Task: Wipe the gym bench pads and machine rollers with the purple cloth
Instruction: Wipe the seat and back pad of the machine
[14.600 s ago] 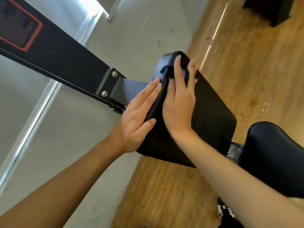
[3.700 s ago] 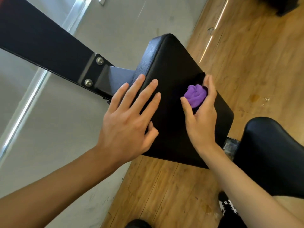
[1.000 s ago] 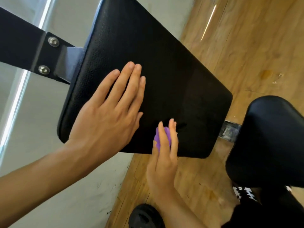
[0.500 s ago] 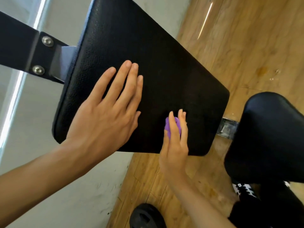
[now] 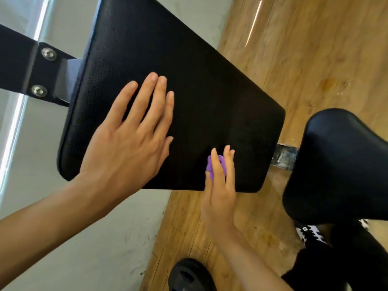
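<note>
Pad [image 5: 199, 80], free surface: the far half and the right corner lie open to you.
Pad, taken: your left hand [image 5: 130, 143] lies flat on the left half. Your right hand [image 5: 220, 185] presses the cloth [image 5: 220, 162] at the near edge.
Left side: frame [image 5: 16, 66] bolted just beside the pad blocks passage.
Right side: seat [image 5: 340, 164] stands near, with a narrow gap bridged by a metal joint [image 5: 283, 156].
Below the near edge: bare floor [image 5: 304, 49], and a black disc [image 5: 189, 274] underfoot.

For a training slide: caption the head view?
Left hand rests flat on the bench pad; right hand presses the purple cloth near its lower edge.
</note>
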Available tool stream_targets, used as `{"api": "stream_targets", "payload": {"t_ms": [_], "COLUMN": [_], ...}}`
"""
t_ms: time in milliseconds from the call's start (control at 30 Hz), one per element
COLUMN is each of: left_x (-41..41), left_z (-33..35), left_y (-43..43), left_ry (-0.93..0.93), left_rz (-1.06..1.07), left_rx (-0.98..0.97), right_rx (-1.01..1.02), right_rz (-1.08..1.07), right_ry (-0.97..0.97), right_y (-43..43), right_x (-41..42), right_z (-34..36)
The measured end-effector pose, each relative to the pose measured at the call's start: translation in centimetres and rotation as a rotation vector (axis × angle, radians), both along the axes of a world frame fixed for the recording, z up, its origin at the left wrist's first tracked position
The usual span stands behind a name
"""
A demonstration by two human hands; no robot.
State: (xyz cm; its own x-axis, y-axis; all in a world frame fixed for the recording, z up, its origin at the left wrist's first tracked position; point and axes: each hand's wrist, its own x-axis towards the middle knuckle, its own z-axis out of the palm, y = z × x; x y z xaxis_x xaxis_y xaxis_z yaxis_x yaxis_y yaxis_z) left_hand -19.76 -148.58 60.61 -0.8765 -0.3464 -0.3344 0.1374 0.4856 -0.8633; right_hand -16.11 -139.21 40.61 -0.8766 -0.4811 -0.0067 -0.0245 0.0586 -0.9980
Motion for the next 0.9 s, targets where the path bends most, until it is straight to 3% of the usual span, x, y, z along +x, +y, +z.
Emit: {"api": "stream_targets", "payload": {"t_ms": [167,267,367,533,600,800,900], "left_x": [-0.4,-0.1,0.2,0.5,0.2,-0.2,0.3], "left_z": [-0.1,-0.4,-0.7,-0.6,-0.6,-0.7,-0.8], "left_y": [-0.2,-0.3,-0.1,-0.1,-0.1,-0.3,-0.3], "left_ry": [0.016,0.039,0.027,0.001,0.005,0.024,0.012], "left_rz": [0.013,0.011,0.014,-0.03,-0.038,0.013,-0.003], "left_rx": [0.056,0.08,0.08,0.024,0.024,0.1,0.07], "right_rx": [0.017,-0.011,-0.059,-0.004,-0.009,-0.048,-0.087], "right_rz": [-0.116,-0.215,-0.249,-0.029,-0.038,-0.218,-0.262], "right_ry": [0.101,0.069,0.024,0.021,-0.016,-0.014,-0.037], "right_y": [-6.0,-9.0,-7.0,0.4,-0.6,-9.3,-8.1], "right_x": [-12.0,-17.6,-12.2,2.8,0.1,-19.7,-13.7], "right_z": [0.2,0.5,0.2,0.0,0.0,-1.0,0.2]}}
